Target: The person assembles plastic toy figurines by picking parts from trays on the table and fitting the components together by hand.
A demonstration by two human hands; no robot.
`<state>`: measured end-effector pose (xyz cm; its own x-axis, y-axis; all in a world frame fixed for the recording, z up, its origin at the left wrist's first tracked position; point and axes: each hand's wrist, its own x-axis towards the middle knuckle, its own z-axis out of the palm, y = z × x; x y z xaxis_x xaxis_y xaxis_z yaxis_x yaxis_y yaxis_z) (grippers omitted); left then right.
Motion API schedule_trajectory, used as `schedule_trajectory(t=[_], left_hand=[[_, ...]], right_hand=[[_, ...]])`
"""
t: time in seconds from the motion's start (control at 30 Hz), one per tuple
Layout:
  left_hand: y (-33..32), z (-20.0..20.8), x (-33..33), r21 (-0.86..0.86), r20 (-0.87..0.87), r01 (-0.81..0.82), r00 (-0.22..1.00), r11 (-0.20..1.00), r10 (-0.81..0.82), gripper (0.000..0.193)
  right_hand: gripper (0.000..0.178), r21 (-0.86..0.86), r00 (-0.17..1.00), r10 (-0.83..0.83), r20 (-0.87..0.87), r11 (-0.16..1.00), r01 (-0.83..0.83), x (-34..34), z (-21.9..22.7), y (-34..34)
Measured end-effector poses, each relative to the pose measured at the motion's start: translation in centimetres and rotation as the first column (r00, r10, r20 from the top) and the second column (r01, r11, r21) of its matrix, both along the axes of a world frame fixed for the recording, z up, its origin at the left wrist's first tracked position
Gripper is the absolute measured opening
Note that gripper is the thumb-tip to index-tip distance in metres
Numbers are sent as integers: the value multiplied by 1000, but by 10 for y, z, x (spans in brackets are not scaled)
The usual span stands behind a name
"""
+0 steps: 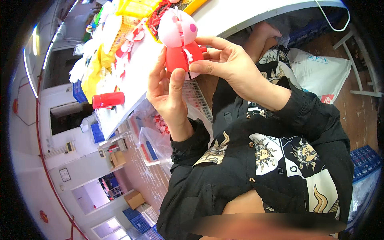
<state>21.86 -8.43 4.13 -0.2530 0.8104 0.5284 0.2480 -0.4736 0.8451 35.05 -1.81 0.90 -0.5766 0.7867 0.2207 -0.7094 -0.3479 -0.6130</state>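
Observation:
A plastic toy figure [185, 48] with a pink head and red body is held up between my two hands, over the table's near edge. A dark gap runs down its front between two shell halves, with a small white piece in the middle. My left hand [170, 90] is closed around the figure's left side and bottom, its thumb on the lower body. My right hand [230, 62] pinches the right side, thumb low on the body and fingers behind it. What the fingers press at the back is hidden.
On the white table [218, 22] lie a red cylindrical piece [108, 100], strewn red and white parts [130, 42], a yellow bag [96, 70] and a yellow tray [138, 8]. A white sack [318, 72] lies on the floor at right. Another person's bare leg [260, 40] shows behind the table edge.

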Motion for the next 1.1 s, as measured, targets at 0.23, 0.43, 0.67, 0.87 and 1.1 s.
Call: schedule_trajectory(t=[0.23,0.43,0.67,0.87,1.1], left_hand=[[9,-3,0,20,-244,-134,960,991,135,40],[6,0,6,185,-629,-232,719,955,297,42],[-14,-26,-10,167,-671,-249,680,954,295,55],[-63,-67,-18,-138,-599,-123,801,983,16,55],[-116,-107,-3,-452,-276,39,944,891,-181,50]], right_hand=[[49,-40,996,93,-10,995,-94,4,-2,11],[43,-161,986,122,-116,977,-140,-8,-15,10],[51,-254,947,320,-17,915,-314,-13,-26,-14],[82,307,753,-115,647,944,-120,30,-58,-25],[45,516,554,-141,821,600,-611,55,-71,-42]])
